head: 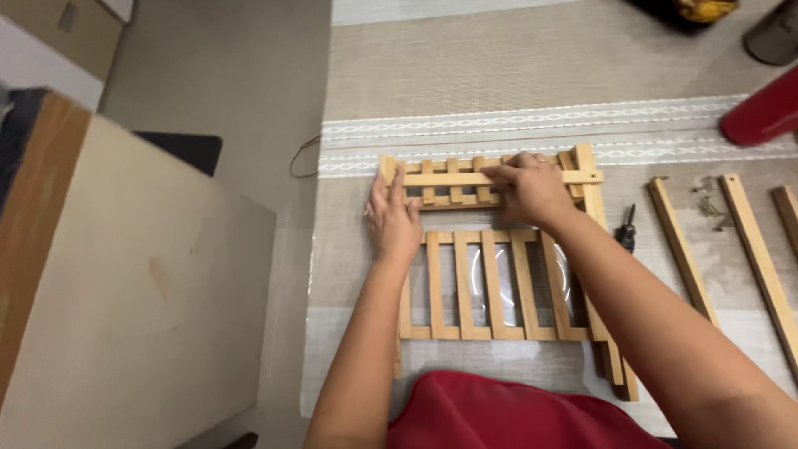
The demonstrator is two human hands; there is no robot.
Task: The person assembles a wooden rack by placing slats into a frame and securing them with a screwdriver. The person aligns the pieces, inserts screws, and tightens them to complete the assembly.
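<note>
A red garment point(499, 416) is filling the bottom edge of the view, closest to the camera, and both bare forearms are reaching out over it. Beyond it a pale woven rug point(515, 75) with white patterned bands is covering the floor and carrying everything else; to the left a large beige board point(141, 291) is standing beside it. On the rug, straight ahead, a wooden slatted rack point(490, 283) is lying flat, with a smaller slatted panel point(465, 185) resting across its far end. Loose wooden bars point(761, 249) are lying well apart to the right, with a dark screwdriver bit point(628, 229) between them and the rack and a scatter of small screws point(711, 204) near the bars.

As a judgement, the smaller panel is sitting loose on the frame, so uneven pressure from either hand could be skewing it out of line, and the side rails stacked at the right edge could be sliding apart. The small screws are lying free on the weave and could be rolling off unnoticed.

The left hand point(392, 218) is lying flat, fingers together and stretched, pressing on the panel's left end. The right hand point(532, 187) is resting on the panel's top rail, fingers curled down over it, gripping lightly rather than clamping
</note>
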